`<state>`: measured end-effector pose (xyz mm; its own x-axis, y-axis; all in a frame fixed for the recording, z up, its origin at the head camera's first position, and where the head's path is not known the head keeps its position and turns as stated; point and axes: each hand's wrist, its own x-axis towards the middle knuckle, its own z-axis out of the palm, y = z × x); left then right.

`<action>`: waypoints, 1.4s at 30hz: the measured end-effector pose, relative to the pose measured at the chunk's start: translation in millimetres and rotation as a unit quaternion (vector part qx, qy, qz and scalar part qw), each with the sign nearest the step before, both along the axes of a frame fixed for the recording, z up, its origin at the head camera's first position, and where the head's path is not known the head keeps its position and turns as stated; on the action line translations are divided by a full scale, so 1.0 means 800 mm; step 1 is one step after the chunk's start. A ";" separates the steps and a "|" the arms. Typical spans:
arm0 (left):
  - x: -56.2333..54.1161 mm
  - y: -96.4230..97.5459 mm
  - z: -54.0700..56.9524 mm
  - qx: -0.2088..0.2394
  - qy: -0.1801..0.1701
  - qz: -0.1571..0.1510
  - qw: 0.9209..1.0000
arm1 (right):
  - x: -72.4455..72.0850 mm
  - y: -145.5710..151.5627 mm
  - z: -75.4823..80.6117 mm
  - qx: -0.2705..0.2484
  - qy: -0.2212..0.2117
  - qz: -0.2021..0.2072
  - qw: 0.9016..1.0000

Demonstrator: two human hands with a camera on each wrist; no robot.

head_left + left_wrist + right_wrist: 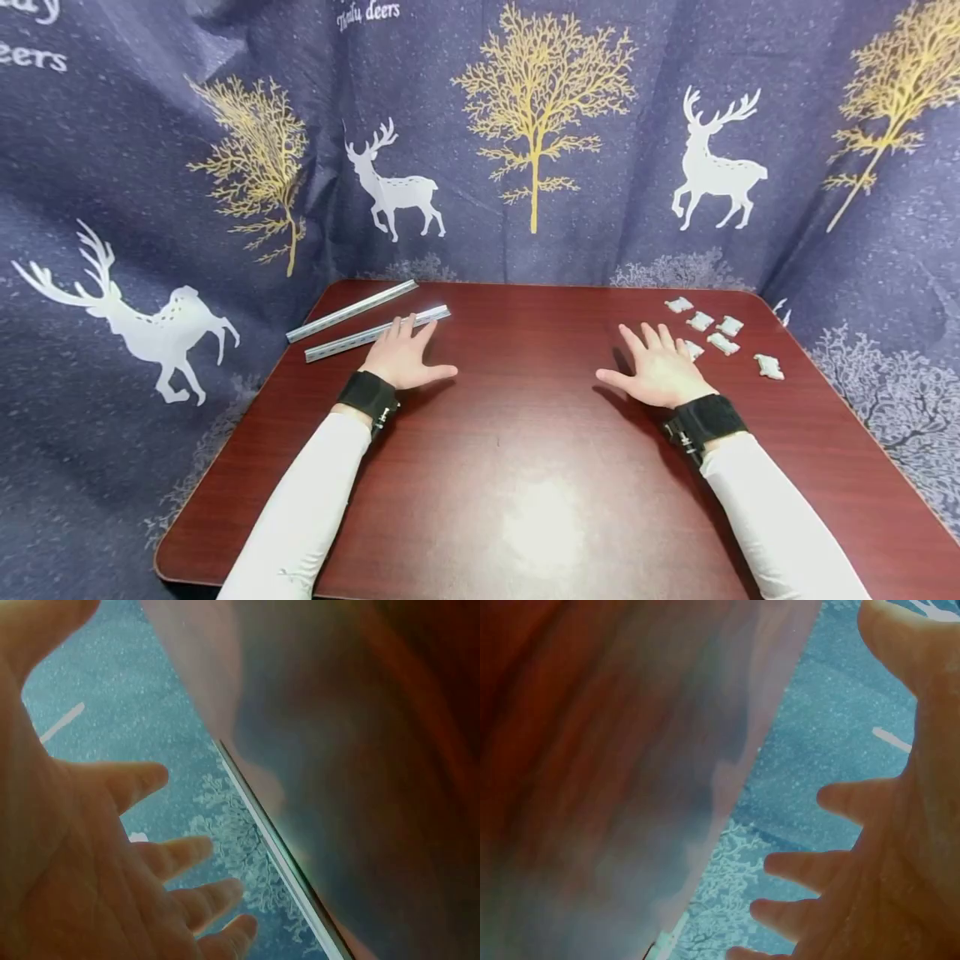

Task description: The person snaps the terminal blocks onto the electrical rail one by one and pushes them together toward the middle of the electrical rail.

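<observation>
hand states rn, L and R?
Left hand: open, holding nothing, near a rail.
Right hand: open, holding nothing, near the white pieces.

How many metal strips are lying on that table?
2. The far strip lies at the table's far left; the near strip lies just in front of it, partly hidden by the left hand.
</observation>
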<state>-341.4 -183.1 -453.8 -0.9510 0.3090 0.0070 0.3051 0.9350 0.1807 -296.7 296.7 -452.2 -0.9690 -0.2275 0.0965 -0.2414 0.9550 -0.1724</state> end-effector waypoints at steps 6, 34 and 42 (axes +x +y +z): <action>-0.001 -0.020 0.012 0.007 0.009 0.004 1.000 | -0.009 -0.012 0.001 -0.012 -0.003 0.010 1.000; -0.026 -0.145 0.017 0.001 -0.017 0.033 0.999 | -0.057 -0.144 0.007 -0.041 -0.030 0.100 0.994; -0.112 -0.205 -0.055 -0.003 0.002 -0.017 1.000 | -0.067 -0.176 0.012 -0.038 -0.026 0.118 0.992</action>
